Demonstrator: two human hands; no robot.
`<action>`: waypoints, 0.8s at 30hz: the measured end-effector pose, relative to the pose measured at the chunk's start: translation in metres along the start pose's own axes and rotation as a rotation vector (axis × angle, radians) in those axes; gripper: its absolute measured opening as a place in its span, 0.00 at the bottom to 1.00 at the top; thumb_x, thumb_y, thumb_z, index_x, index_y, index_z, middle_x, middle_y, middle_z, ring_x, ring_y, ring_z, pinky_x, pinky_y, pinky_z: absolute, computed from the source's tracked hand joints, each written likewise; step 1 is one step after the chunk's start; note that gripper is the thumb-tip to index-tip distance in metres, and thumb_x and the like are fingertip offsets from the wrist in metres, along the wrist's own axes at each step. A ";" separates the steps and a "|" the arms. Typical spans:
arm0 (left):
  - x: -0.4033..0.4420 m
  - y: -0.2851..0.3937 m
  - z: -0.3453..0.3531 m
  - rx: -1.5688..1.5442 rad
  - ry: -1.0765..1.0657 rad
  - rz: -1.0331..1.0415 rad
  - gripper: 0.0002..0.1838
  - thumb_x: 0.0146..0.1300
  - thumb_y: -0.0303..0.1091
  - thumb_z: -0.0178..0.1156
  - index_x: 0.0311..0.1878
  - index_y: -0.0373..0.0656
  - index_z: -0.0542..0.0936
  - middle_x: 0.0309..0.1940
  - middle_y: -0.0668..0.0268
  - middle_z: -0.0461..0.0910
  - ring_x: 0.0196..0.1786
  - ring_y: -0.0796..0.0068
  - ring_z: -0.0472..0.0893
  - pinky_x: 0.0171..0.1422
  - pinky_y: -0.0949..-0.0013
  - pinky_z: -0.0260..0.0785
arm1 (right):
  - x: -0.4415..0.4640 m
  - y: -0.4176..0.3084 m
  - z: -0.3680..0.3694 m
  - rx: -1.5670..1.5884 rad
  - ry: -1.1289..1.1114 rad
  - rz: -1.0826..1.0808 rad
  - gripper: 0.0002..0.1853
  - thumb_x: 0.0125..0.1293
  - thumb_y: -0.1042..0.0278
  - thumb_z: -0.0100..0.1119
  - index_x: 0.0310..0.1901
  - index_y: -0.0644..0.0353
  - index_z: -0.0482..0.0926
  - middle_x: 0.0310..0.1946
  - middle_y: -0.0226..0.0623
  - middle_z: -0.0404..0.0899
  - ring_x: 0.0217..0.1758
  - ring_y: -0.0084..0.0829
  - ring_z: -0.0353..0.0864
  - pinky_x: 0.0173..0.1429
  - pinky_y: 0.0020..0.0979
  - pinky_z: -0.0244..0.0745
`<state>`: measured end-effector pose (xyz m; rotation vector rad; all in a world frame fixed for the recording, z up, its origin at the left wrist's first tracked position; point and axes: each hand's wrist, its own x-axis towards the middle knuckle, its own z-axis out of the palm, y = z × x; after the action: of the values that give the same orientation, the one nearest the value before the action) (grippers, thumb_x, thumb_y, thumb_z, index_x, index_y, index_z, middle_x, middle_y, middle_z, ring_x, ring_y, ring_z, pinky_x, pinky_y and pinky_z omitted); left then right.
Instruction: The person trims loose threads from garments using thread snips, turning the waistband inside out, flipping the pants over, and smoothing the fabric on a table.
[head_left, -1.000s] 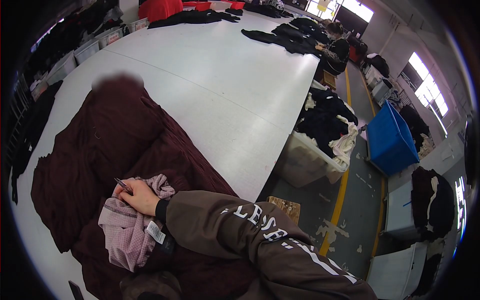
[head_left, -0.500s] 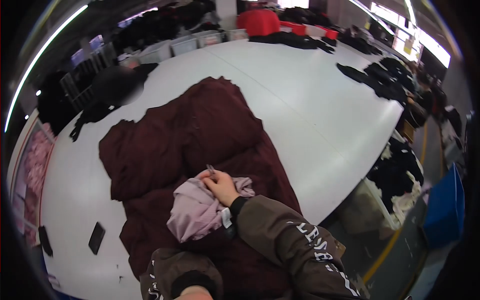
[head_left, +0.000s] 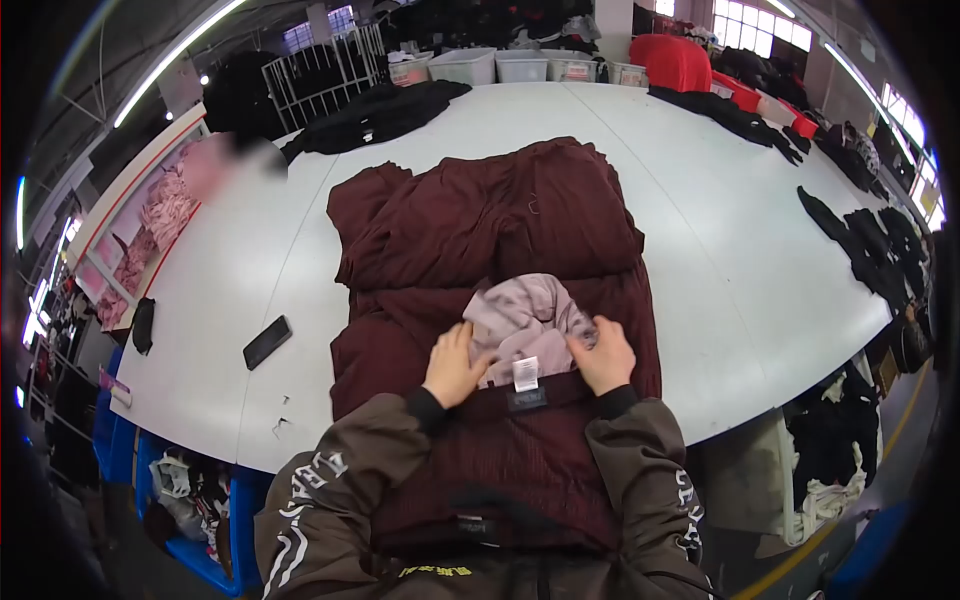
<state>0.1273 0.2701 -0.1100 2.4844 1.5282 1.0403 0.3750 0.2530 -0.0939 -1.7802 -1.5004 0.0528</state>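
In front of me lies a maroon garment (head_left: 490, 430), with its pale pink lining (head_left: 530, 310) folded out at the opening. A white care label (head_left: 525, 373) and a dark brand label (head_left: 527, 400) show at the edge of that opening. My left hand (head_left: 455, 365) grips the left side of the opening, fingers curled onto the lining. On the opposite side, my right hand (head_left: 605, 358) is closed on the edge, with a small dark blurred shape by its fingertips that I cannot make out. More folded maroon fabric (head_left: 490, 220) is spread just beyond.
A black phone (head_left: 267, 342) and a small dark object (head_left: 143, 326) lie on the white table (head_left: 730, 250) at left. Black garments (head_left: 380, 115) lie along its far edge. Bins of cloth, including a blue one (head_left: 200, 550), stand below the table's sides.
My view has swung left and levelled. My left hand has come up onto the garment's opening, and my right hand has moved to its right side. The pink lining is spread wider.
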 end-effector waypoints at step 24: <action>-0.166 0.066 -0.225 -0.947 -0.382 -0.408 0.12 0.50 0.26 0.67 0.34 0.37 0.73 0.47 0.57 0.75 0.44 0.65 0.74 0.48 0.71 0.67 | -0.165 0.019 -0.207 0.690 -0.672 0.356 0.26 0.41 0.79 0.70 0.47 0.61 0.78 0.28 0.29 0.75 0.22 0.18 0.62 0.29 0.18 0.61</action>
<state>0.0045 0.0362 0.0027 1.5229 1.0025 0.8538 0.4444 0.0030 -0.0354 -1.4667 -1.3170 1.2920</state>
